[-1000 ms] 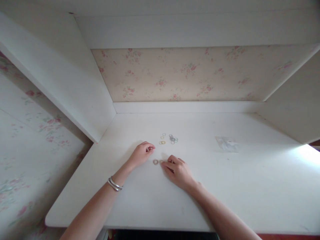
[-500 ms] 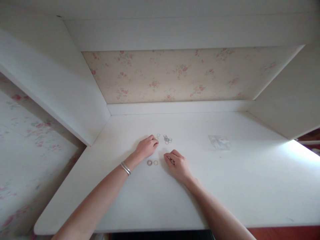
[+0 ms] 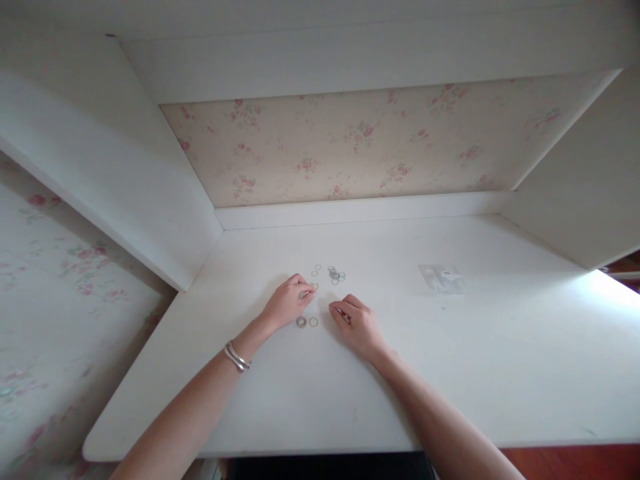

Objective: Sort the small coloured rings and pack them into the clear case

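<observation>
We face a white tabletop in an alcove backed by floral wallpaper. Our left hand pinches a small ring in its fingers; our right hand rests curled just beside, and we cannot tell whether it holds anything. Two rings lie between the hands, and a loose cluster sits just beyond. They look light, stiff and slippery, so we judge the rim the best hold. A clear packet lies well apart.

Matt white desk, shiny metal rings, glossy clear plastic bag, silvery metal bangle.
</observation>
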Tool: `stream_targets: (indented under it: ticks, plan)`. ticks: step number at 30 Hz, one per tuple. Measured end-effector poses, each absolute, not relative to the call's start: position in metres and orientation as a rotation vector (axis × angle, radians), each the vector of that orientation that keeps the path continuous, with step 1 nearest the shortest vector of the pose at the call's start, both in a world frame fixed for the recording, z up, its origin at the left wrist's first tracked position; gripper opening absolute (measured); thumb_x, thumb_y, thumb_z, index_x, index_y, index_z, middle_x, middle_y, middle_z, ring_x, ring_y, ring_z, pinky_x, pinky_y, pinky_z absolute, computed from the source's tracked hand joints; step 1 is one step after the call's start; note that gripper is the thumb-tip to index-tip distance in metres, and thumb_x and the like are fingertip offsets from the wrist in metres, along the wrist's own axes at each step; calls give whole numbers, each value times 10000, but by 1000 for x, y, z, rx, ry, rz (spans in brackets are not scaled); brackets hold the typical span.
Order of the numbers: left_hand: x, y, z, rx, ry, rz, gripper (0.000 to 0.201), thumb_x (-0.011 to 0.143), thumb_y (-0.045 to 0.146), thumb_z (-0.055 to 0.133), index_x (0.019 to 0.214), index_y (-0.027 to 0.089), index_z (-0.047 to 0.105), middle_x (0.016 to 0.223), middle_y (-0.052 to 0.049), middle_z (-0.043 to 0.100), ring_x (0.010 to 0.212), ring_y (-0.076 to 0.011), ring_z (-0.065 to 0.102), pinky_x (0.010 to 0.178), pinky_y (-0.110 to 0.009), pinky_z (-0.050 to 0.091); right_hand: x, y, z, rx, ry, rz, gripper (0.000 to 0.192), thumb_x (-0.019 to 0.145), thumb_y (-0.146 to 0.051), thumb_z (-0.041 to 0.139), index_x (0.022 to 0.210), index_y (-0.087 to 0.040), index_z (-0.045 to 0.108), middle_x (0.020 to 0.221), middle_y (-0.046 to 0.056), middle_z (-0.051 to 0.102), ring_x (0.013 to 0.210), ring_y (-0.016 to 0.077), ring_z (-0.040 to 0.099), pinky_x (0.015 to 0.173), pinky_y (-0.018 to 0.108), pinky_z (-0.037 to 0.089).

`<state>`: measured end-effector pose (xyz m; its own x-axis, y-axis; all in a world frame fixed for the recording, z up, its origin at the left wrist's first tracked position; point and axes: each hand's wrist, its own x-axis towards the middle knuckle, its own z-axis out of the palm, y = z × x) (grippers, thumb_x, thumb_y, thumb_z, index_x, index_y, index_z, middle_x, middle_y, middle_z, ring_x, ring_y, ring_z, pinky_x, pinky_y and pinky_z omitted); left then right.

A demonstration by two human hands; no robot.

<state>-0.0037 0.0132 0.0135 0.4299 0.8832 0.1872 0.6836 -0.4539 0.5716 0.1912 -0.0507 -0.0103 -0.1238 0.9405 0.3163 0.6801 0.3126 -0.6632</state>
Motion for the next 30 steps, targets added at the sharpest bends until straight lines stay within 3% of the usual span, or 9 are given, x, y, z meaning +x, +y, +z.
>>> stream_targets:
  ticks: [12, 27, 30]
  plan:
    - [-2, -53, 23, 2502, 1440, 413, 225, 912, 298, 443, 867, 253, 659, 847, -9, 521, 778, -120, 538, 702, -234, 400, 190, -50, -12, -1479, -1890, 497, 238, 904, -329, 452, 876, -251, 675, 799, 2, 560, 639, 87, 515, 621, 204, 380]
    - [1, -54, 18, 2529, 1478, 307, 245, 925, 258, 409, 891, 246, 651, 856, -19, 511, 793, -133, 529, 690, -253, 386, 190, -49, -14, -1492, -1933, 496, 265, 915, -334, 426, 890, -245, 675, 817, 12, 571, 642, 89, 517, 627, 210, 382]
    - [0, -54, 16, 2521, 1480, 302, 233, 919, 224, 412, 886, 229, 643, 868, -24, 517, 798, -133, 530, 697, -252, 384, 188, -46, -14, -1557, -1968, 493, 275, 921, -342, 409, 905, -257, 670, 846, 17, 582, 719, 109, 532, 658, 218, 383]
